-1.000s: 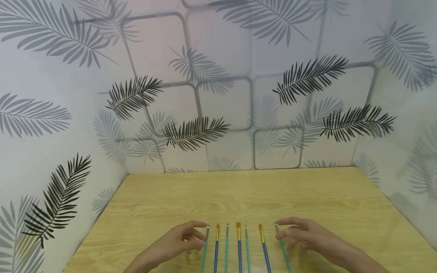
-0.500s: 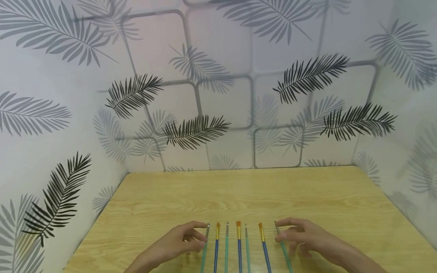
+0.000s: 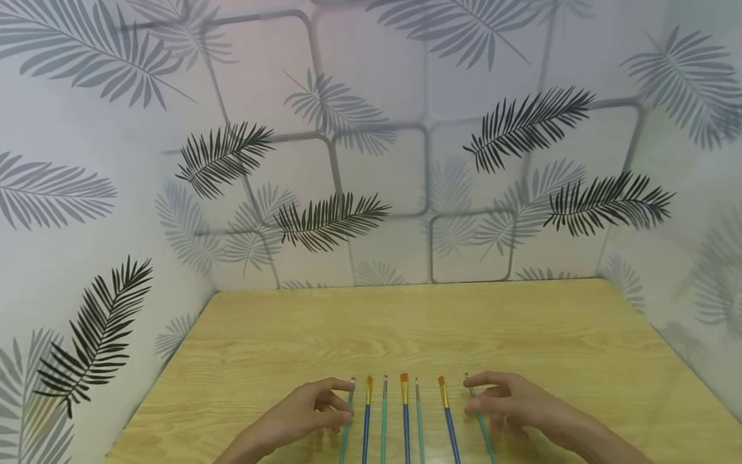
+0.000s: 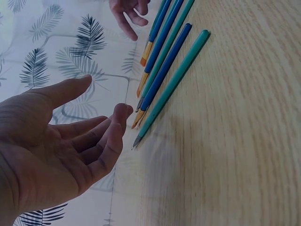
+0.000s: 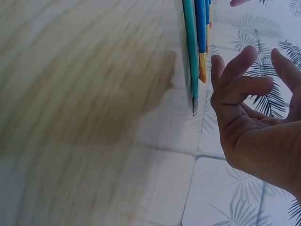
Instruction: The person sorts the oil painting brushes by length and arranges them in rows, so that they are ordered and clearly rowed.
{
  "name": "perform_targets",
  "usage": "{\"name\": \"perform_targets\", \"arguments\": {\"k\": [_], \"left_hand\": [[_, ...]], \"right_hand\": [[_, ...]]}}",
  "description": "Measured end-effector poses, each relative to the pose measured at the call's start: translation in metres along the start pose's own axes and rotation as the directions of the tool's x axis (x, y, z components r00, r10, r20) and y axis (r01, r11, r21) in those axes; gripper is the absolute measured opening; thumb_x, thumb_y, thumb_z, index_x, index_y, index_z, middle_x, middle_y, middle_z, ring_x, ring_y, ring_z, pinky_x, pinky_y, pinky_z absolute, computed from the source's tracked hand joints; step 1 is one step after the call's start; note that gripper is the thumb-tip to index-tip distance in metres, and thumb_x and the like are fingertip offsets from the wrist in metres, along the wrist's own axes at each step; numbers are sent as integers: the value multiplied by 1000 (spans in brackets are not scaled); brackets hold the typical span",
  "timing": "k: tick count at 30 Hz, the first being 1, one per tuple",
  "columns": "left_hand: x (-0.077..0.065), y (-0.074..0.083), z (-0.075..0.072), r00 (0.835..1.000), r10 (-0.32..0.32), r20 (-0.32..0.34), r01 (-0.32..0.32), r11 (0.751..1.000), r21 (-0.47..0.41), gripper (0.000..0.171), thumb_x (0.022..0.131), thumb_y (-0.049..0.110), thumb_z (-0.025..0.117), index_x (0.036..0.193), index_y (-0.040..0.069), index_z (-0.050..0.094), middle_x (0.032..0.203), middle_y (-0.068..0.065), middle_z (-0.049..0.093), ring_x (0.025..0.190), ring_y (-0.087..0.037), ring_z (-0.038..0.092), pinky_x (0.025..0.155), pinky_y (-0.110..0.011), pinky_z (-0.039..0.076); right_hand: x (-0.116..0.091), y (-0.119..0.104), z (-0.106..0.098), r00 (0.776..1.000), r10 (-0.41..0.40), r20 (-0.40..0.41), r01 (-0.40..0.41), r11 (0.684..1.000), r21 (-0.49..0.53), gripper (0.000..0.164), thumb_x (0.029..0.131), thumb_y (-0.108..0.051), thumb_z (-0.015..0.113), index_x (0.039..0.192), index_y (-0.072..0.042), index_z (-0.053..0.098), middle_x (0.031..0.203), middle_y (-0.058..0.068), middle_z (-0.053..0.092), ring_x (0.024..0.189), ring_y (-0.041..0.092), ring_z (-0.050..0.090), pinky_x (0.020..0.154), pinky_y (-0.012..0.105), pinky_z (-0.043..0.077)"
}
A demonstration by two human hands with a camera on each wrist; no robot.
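Note:
Several paintbrushes lie side by side on the wooden table, bristles pointing away from me. My left hand (image 3: pixel 313 406) is at the leftmost teal paintbrush (image 3: pixel 344 444), its fingers loosely bent over the brush in the head view. The left wrist view shows that palm bare, with the fingers apart from the teal brush (image 4: pixel 174 82). On the other side, my right hand (image 3: pixel 516 403) hovers by the rightmost teal paintbrush (image 3: pixel 485 438). Its relaxed fingers hold nothing in the right wrist view, beside the teal brush (image 5: pixel 190 47). The handle ends run out of the head view.
Between the hands lie blue-handled flat brushes (image 3: pixel 366 432) with orange bristles, and thinner teal ones (image 3: pixel 384 425). The wooden table (image 3: pixel 406 328) extends behind the brushes to a leaf-patterned wall (image 3: pixel 382 174). Similar walls stand at left and right.
Both hands have shifted slightly inward, the left one rightward and the right one leftward. The head view has tilted a little. The brushes keep their places on the table.

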State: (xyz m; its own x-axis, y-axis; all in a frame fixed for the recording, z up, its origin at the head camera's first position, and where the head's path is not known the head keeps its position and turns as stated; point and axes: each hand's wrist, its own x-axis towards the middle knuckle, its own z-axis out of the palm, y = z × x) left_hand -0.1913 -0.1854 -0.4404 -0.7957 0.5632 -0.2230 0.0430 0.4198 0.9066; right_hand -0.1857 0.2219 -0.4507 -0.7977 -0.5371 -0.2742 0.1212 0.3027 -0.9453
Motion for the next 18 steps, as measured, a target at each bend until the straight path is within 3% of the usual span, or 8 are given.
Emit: {"name": "perform_targets", "arguments": {"k": [6, 18], "left_hand": [[0, -1, 1, 1000, 2, -1, -2, 1000, 14, 55, 97, 32, 65, 145, 10, 49, 118, -12, 71, 93, -25, 69, 73, -38, 55], [2, -2, 2, 1000, 1, -1, -1, 999, 49, 51, 97, 33, 65, 141, 9, 54, 113, -6, 72, 94, -22, 68, 76, -40, 57]], "right_hand": [[2, 1, 2, 1000, 22, -7, -23, 999, -27, 62, 98, -32, 63, 145, 3, 43, 108, 14, 72, 58, 10, 52, 43, 16, 33], [4, 4, 5, 1000, 27, 4, -27, 999, -37, 61, 97, -33, 64, 141, 6, 46, 99, 13, 73, 51, 8, 47, 42, 16, 32]]}}
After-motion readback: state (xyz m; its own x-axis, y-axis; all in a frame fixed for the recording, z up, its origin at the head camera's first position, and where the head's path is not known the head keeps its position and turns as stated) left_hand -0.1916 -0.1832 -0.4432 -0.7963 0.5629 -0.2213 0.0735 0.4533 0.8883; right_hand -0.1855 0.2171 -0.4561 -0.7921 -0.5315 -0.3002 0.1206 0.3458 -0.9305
